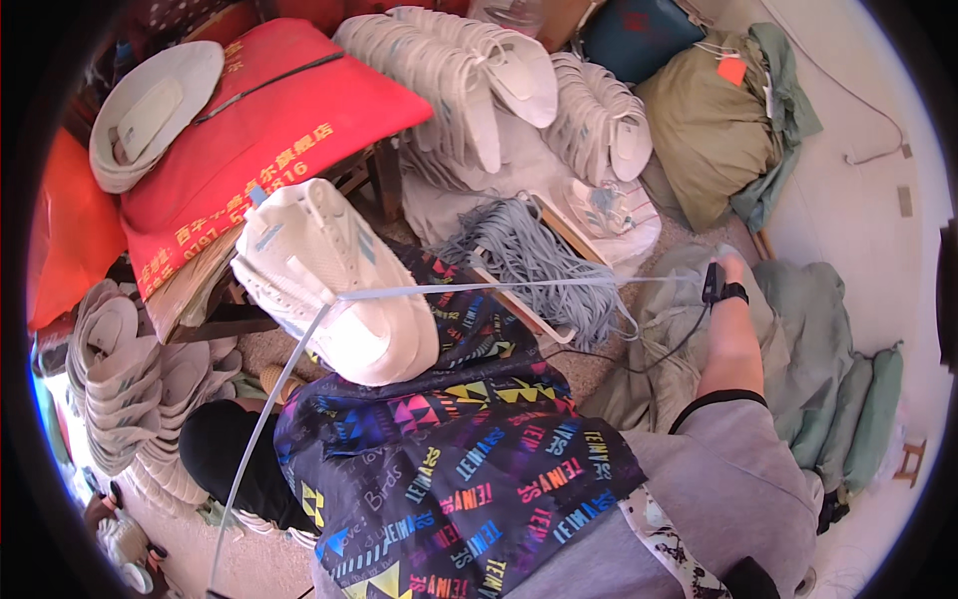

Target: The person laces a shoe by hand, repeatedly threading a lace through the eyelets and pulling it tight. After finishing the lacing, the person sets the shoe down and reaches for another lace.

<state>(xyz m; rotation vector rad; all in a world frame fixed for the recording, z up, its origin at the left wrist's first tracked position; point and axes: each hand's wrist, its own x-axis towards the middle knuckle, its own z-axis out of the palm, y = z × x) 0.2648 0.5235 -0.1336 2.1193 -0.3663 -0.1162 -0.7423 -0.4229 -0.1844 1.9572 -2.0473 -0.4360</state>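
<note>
A white shoe upper [379, 334] with rows of eyelets and pale blue-grey patches rests on the lap over a dark apron [449, 429] with colourful prints. A pale grey shoelace [469, 288] passes through its front eyelets. One length stretches to the right toward my right hand [726, 272], which is held far out with its fingers closed on the lace; the fingertips are partly blurred. The other length runs taut down to the lower left edge, where my left hand is out of view. A black band with a small device circles my right wrist.
A bundle of grey-blue laces [529, 262] lies in a wooden frame ahead. Stacked white uppers [449, 80] stand behind it, with more stacks [125, 379] at left. A red sack [289, 120] bears another upper [155, 110]. Sacks [709, 130] line the right.
</note>
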